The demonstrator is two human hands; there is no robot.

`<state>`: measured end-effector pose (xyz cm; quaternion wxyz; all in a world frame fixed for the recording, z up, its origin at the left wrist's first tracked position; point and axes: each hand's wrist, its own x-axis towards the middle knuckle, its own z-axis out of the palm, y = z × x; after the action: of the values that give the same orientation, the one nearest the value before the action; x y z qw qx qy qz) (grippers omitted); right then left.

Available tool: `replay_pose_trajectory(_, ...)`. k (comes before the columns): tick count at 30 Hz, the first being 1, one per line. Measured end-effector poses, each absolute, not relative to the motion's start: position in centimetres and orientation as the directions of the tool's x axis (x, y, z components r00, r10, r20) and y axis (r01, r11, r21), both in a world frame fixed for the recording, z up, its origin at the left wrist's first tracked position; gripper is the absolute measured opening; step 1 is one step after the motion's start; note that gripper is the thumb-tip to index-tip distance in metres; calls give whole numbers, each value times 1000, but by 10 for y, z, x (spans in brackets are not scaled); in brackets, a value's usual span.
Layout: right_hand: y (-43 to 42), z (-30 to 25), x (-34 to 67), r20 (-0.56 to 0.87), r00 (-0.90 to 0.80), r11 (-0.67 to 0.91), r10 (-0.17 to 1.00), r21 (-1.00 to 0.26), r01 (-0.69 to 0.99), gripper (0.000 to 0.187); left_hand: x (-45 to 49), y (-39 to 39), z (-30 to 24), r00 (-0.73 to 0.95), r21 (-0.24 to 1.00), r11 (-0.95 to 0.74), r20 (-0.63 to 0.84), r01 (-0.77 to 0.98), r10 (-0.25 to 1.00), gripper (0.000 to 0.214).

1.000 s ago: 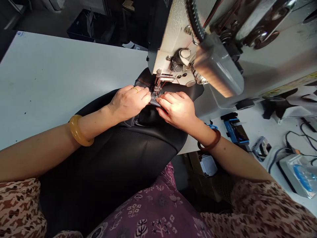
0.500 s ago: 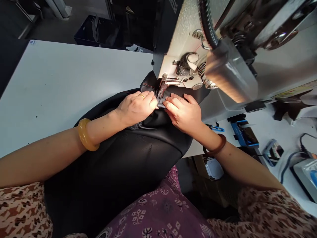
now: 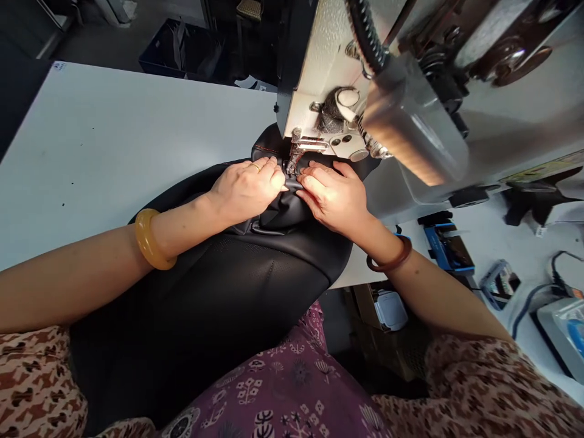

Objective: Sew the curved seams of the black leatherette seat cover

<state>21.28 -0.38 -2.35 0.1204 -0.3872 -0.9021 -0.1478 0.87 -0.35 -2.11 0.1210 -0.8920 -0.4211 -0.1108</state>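
The left hand (image 3: 246, 190) and right hand (image 3: 332, 198) are pinching a folded black stitched leather cover (image 3: 292, 181) between their fingertips, equally near it, with a steel presser foot (image 3: 295, 149) lying just beyond at 12 o'clock.

Left hand (image 3: 244, 191) and right hand (image 3: 331, 198) just apart, fingers (image 3: 275, 177) curled downward, palms facing down.

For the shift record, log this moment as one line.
left hand: on black leather piece | right hand: on same piece | at sewing machine presser foot

Left hand (image 3: 244, 190), right hand (image 3: 331, 198), on black leather (image 3: 219, 286), probably upholstery, beside presser foot (image 3: 296, 146)
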Motion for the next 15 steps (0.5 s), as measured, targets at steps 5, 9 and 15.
replay_pose_trajectory(5,-5,-30,211,365,-661,649,656,174,740,32,9,-3,-28,614,-50,-630,294,775,732,46)
replay_pose_trajectory(9,-28,-37,220,383,-633,674,672,37,738,42,-31,-24,-27,569,6,-593,277,805,774,53)
replay_pose_trajectory(15,-138,-63,261,276,-422,504,864,-491,710,28,-129,-112,-19,-53,35,64,-274,997,960,83)
